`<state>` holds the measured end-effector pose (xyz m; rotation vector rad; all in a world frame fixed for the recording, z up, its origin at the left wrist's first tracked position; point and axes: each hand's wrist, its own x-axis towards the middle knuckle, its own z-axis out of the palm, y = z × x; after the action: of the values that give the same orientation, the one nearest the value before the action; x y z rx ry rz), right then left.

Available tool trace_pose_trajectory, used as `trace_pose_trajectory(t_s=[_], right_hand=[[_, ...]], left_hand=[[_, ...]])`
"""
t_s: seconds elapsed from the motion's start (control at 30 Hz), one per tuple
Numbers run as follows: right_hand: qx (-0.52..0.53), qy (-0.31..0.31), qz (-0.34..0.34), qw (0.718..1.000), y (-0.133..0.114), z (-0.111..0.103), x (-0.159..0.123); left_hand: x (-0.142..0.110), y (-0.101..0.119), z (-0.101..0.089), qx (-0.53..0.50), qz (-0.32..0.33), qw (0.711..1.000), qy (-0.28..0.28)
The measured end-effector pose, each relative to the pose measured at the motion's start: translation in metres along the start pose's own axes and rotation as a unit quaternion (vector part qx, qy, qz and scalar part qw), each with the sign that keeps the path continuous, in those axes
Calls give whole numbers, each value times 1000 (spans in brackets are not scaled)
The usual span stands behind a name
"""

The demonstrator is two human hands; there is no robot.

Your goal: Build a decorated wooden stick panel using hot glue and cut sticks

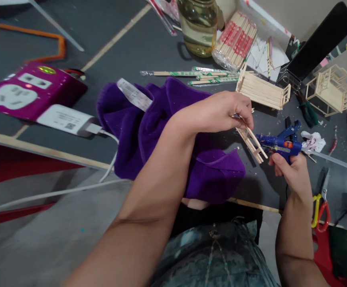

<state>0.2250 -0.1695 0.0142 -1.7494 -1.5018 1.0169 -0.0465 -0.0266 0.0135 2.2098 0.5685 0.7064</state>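
Observation:
My left hand [233, 109] pinches the upper end of a small ladder-like frame of wooden sticks [253, 145], which slants down to the right above the table. In my right hand [291, 169] is a blue hot glue gun [281, 144], its nozzle pointing left, close beside the frame. A clear glue stick [332, 159] juts out of the gun's back end. Beneath my left forearm lies a crumpled purple cloth [143, 131]. Beyond my hands sits a miniature bed made of sticks [263, 89], and right of it a small stick-built chair-like model [330, 89].
Wrapped chopsticks [167, 73] and a bundled pack of them [236, 38] lie near a glass jar of liquid [198, 28]. Scissors [321, 203] rest by the front edge at right. A purple power strip [20, 93] with a charger [66, 119] and white cable occupies the left.

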Motion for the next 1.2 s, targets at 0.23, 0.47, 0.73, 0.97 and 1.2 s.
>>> trace_pose_trajectory(t_s=[0.23, 0.47, 0.73, 0.97, 1.2], right_hand=[[62, -30, 4, 998, 8, 0, 4], [80, -22, -6, 997, 10, -5, 0], [270, 72, 18, 960, 14, 3, -5], [450, 149, 39, 879, 24, -13, -13], [462, 341, 32, 818, 57, -61, -19]], left_hand=[[-1, -2, -1, -3, 1, 1000, 2], [0, -4, 0, -17, -2, 1000, 17], [2, -4, 4, -44, -29, 996, 77], [8, -10, 15, -30, -74, 989, 124], [16, -16, 24, -29, -140, 980, 136]])
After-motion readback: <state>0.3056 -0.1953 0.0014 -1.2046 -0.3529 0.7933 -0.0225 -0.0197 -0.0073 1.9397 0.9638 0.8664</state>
